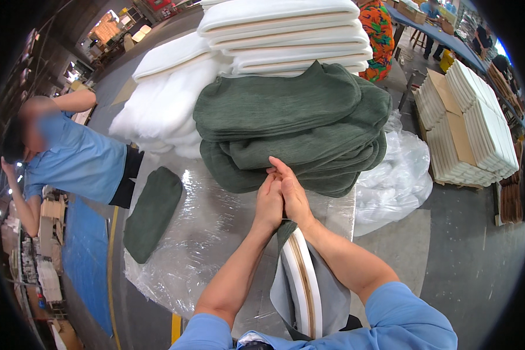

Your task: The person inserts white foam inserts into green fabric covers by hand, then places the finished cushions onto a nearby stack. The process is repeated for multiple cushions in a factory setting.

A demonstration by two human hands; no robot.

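Note:
In front of me, my left hand [269,205] and my right hand [294,199] are pressed together, with fingers curled in and pointing away from me. Whatever they may hold between them is hidden. Just below my wrists, between my forearms, a dark green fabric cushion cover [282,291] gapes lengthwise. Inside it is a white foam pad [300,274] with a tan middle layer, standing on edge toward my body. Directly beyond my fingertips lies a pile of dark green cushion covers [280,108]. One more flat green cover [153,213] lies apart at the left of the plastic-wrapped table [210,233].
Folded white foam pads [286,29] are stacked high behind the green pile, with fluffy white padding [157,111] to their left. Crumpled clear plastic [391,175] bulges at the right. A person in a blue shirt [81,154] stands left. Stacked white slabs [469,128] sit on a pallet at right.

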